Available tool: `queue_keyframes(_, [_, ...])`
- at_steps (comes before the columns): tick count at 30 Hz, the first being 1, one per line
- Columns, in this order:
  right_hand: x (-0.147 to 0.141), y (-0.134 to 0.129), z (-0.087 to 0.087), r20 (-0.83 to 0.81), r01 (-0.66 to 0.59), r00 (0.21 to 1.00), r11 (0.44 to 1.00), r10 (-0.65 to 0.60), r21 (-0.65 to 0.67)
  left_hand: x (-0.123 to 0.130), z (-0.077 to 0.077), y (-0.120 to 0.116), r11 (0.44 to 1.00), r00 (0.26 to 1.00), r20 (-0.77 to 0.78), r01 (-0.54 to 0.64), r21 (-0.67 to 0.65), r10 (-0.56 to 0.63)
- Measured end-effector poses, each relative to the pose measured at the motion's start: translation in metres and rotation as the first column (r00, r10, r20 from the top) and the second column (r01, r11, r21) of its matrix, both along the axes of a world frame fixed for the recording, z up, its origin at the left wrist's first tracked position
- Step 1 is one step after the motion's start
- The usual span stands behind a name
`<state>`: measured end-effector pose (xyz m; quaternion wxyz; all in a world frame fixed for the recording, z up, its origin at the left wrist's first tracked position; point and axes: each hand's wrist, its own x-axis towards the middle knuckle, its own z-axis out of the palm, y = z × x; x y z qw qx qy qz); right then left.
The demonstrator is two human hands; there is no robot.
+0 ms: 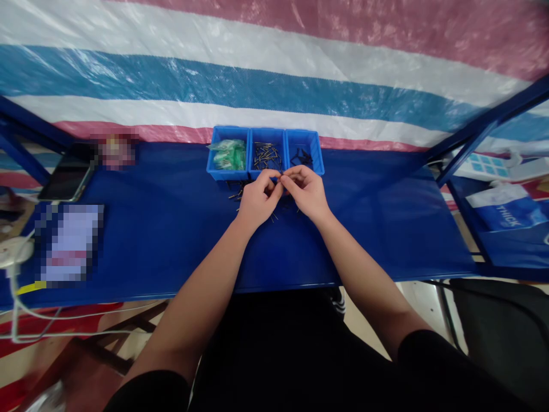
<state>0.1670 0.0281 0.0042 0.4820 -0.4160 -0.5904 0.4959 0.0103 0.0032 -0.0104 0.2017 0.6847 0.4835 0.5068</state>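
My left hand (259, 197) and my right hand (307, 190) meet at the fingertips just in front of three joined blue bins. Both are pinched closed around something small and dark, too small to make out. Behind them, the left bin (211, 171) holds green-and-clear plastic packets (229, 154). Thin brass-and-dark metal pins (266, 155) fill the middle bin (254, 174). Small black parts (302, 157) lie in the right bin (316, 154). More loose pins (235, 196) are scattered on the table by my left hand, partly hidden by it.
The blue table (171, 229) has a phone (68, 174) and a blurred-out sheet at its left, with white cables (16, 309) hanging over the edge. A striped plastic sheet (257, 68) hangs behind. Blue frame posts (467, 154) and a packet marked THICK (508, 209) stand right.
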Motion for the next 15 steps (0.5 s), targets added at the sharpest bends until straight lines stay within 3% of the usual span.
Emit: queue_keyframes(15, [0.001, -0.0014, 0.0042, -0.01, 0.007, 1.0, 1.0, -0.007, -0.026, -0.0012, -0.0025, 0.0005, 1.0, 1.0, -0.017, -0.002, 0.015, 0.002])
